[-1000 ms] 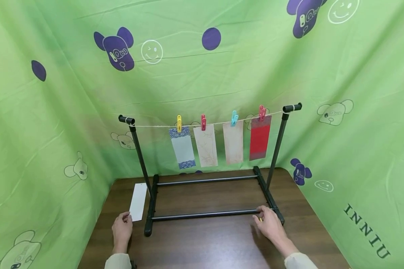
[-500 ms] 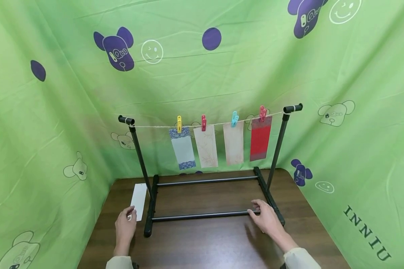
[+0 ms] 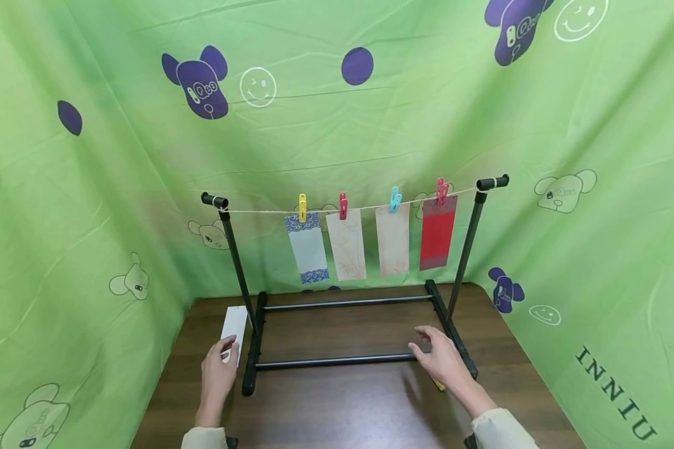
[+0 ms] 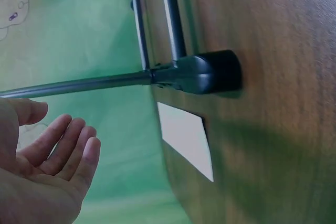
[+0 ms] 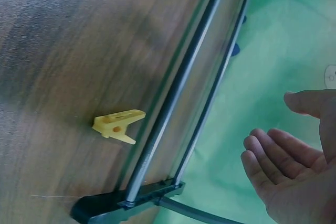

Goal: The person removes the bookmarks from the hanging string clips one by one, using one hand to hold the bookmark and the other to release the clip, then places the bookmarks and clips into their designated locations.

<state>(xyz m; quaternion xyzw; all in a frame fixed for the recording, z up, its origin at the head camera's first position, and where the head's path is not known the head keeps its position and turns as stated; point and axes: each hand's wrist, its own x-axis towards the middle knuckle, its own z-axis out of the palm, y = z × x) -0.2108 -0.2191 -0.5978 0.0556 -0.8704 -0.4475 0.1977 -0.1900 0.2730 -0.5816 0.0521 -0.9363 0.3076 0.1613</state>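
My left hand (image 3: 219, 373) is raised above the table at the left, overlapping a white card (image 3: 234, 320) in the head view. Its fingers are loosely bent with nothing between them; the left wrist view shows the card (image 4: 185, 136) lying apart from the hand. Over the front bar at the right hovers my right hand (image 3: 444, 362), thumb and fingers spread and holding nothing. A yellow clothespin (image 5: 118, 125) lies on the tabletop near that bar, partly hidden beneath the right hand in the head view.
A black rack (image 3: 337, 360) stands on the brown table (image 3: 337, 411), a string (image 3: 258, 211) tied between its posts. Four patterned cards hang there: blue-bordered (image 3: 307, 249), two pale ones (image 3: 346, 246), and red (image 3: 438, 234), each by a clothespin. Green cloth (image 3: 337, 131) surrounds the table.
Both hands have risen from the table and moved slightly inward. The left has left the white card's near edge; the right has come away from the yellow clothespin, which stays on the table.
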